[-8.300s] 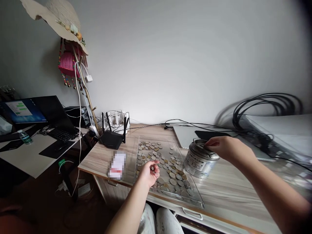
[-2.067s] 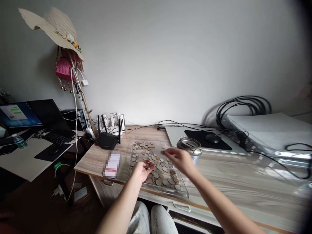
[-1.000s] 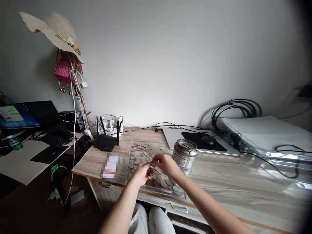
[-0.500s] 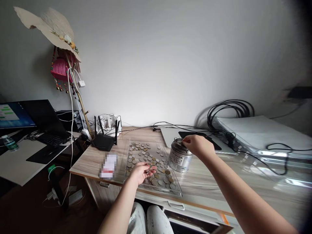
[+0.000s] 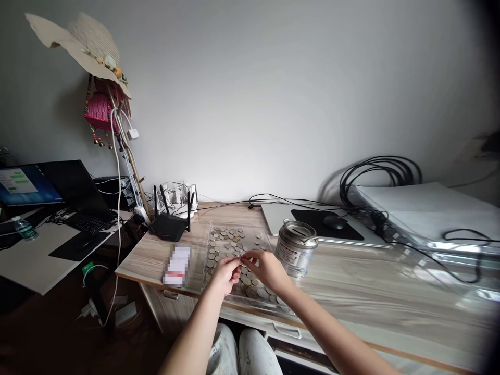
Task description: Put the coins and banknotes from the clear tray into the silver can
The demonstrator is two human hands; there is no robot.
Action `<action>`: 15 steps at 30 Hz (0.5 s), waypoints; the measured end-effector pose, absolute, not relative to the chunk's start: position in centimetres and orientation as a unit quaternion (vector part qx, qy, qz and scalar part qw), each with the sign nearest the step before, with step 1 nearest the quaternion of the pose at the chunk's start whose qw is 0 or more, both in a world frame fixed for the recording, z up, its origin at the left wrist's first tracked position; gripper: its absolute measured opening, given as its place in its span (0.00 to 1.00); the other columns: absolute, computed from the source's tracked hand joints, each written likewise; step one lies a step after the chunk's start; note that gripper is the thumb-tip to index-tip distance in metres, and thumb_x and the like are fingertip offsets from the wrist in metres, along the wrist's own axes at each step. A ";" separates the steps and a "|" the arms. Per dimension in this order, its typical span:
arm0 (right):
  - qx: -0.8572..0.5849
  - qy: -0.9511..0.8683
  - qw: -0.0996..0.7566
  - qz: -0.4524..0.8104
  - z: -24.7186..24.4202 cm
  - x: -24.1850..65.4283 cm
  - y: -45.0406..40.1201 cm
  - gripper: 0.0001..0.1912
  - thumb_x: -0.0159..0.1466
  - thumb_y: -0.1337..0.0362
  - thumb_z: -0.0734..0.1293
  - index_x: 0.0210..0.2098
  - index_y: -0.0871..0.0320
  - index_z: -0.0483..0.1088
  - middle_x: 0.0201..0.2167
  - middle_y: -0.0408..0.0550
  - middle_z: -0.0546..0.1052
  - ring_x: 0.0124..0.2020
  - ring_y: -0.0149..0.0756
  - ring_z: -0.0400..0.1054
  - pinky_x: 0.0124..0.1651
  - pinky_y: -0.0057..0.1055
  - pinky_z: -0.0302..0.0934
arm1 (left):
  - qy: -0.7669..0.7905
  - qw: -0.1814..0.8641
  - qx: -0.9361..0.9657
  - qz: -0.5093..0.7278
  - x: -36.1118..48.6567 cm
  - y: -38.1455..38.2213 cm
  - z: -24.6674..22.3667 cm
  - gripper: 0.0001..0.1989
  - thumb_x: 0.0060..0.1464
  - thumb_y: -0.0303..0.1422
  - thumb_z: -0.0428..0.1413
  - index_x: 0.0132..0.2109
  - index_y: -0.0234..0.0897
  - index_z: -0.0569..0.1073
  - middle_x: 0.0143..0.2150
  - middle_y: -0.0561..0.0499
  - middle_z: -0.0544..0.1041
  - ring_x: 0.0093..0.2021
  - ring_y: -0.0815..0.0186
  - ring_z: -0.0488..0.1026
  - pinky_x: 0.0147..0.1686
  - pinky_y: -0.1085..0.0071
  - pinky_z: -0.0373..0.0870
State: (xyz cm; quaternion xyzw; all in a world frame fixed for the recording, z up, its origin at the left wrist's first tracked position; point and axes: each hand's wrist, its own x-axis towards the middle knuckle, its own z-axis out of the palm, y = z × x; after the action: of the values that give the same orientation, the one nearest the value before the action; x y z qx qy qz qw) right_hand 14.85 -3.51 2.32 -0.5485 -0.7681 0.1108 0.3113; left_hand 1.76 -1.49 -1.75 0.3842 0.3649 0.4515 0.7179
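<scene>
Over a clear tray [image 5: 206, 260] spread with several loose coins [image 5: 246, 281], my two hands meet at the fingertips. My left hand [image 5: 224, 276] is closed on a coin, mostly hidden by the fingers. From the right, my right hand [image 5: 267, 268] pinches the same coin. Just right of the tray stands a metal tin [image 5: 295, 255] with a printed side, a wire handle and a slot in its lid. Neither hand touches the tin.
Left of the tray are a blurred white-and-red slip [image 5: 177, 265] and a black router [image 5: 170, 227]. Behind the tin, a mouse [image 5: 335, 222] rests on a black pad [image 5: 351, 233]. Coiled black cable [image 5: 385, 161] and a white board [image 5: 422, 208] lie at the right.
My right hand has moved left and down from the tin's lid to my left hand's fingertips. My left hand stays over the tray, its fingers now more closed.
</scene>
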 end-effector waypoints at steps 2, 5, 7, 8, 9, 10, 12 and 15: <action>-0.552 -0.761 0.327 0.101 2.6 15.4 -3.2 0.14 0.58 0.58 0.58 0.31 0.54 0.74 0.29 0.45 0.75 0.28 0.32 0.66 0.31 0.27 0.58 | 0.366 0.731 0.377 0.436 1.8 -1.5 -1.6 0.09 0.44 0.33 0.56 0.31 0.31 0.70 0.18 0.55 0.65 0.15 0.79 0.56 0.14 0.80 0.41; -0.579 -0.723 0.372 0.065 4.9 18.1 -2.5 0.14 0.57 0.57 0.59 0.32 0.53 0.74 0.29 0.45 0.76 0.28 0.33 0.67 0.30 0.26 0.58 | 0.396 0.751 0.326 0.417 1.7 -1.5 -1.5 0.08 0.46 0.24 0.49 0.35 0.29 0.70 0.22 0.50 0.69 0.18 0.76 0.62 0.17 0.80 0.53; -0.635 -0.666 0.391 0.018 6.9 20.7 -1.8 0.13 0.56 0.57 0.59 0.33 0.53 0.74 0.29 0.45 0.76 0.28 0.33 0.67 0.28 0.26 0.57 | 0.403 0.760 0.282 0.425 1.6 -1.4 -1.5 0.11 0.42 0.19 0.46 0.34 0.29 0.68 0.24 0.48 0.71 0.20 0.74 0.65 0.23 0.77 0.61; -0.667 -0.638 0.384 -0.007 7.9 22.0 -1.4 0.13 0.55 0.57 0.60 0.32 0.52 0.74 0.29 0.45 0.76 0.29 0.34 0.67 0.27 0.26 0.56 | 0.396 0.765 0.270 0.430 1.6 -1.3 -1.5 0.13 0.40 0.17 0.44 0.34 0.30 0.67 0.25 0.48 0.72 0.22 0.72 0.67 0.26 0.75 0.64; -0.697 -0.617 0.364 -0.027 8.6 23.3 -1.0 0.13 0.54 0.56 0.60 0.32 0.52 0.74 0.29 0.45 0.76 0.29 0.35 0.67 0.26 0.27 0.55 | 0.387 0.769 0.266 0.435 1.5 -1.3 -1.5 0.14 0.39 0.16 0.44 0.34 0.30 0.66 0.25 0.47 0.72 0.24 0.71 0.69 0.30 0.73 0.66; -0.721 -0.605 0.334 -0.038 9.2 24.4 -0.7 0.13 0.53 0.56 0.61 0.31 0.53 0.74 0.28 0.46 0.76 0.29 0.36 0.67 0.25 0.27 0.54 | 0.376 0.771 0.268 0.438 1.5 -1.3 -1.5 0.15 0.38 0.15 0.43 0.35 0.30 0.66 0.26 0.47 0.72 0.27 0.69 0.71 0.33 0.70 0.67; -0.750 -0.604 0.266 -0.037 9.7 26.0 -0.1 0.12 0.51 0.58 0.61 0.30 0.53 0.75 0.28 0.47 0.76 0.29 0.37 0.67 0.24 0.27 0.52 | 0.360 0.772 0.285 0.439 1.4 -1.4 -1.5 0.18 0.38 0.14 0.42 0.37 0.30 0.65 0.28 0.46 0.73 0.32 0.66 0.73 0.38 0.67 0.67; -0.765 -0.610 0.205 -0.024 9.5 27.1 0.4 0.12 0.50 0.61 0.61 0.29 0.53 0.75 0.29 0.48 0.76 0.29 0.38 0.67 0.24 0.28 0.52 | 0.355 0.764 0.301 0.447 1.5 -1.5 -1.4 0.20 0.41 0.12 0.42 0.42 0.28 0.65 0.31 0.44 0.74 0.36 0.65 0.74 0.42 0.66 0.66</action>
State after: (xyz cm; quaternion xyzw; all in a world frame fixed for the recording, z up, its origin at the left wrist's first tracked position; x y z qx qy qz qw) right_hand 27.08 0.40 9.48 -0.7653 -0.6098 -0.0243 0.2047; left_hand 1.46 -1.53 -1.42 0.3009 0.3551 0.4471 0.7639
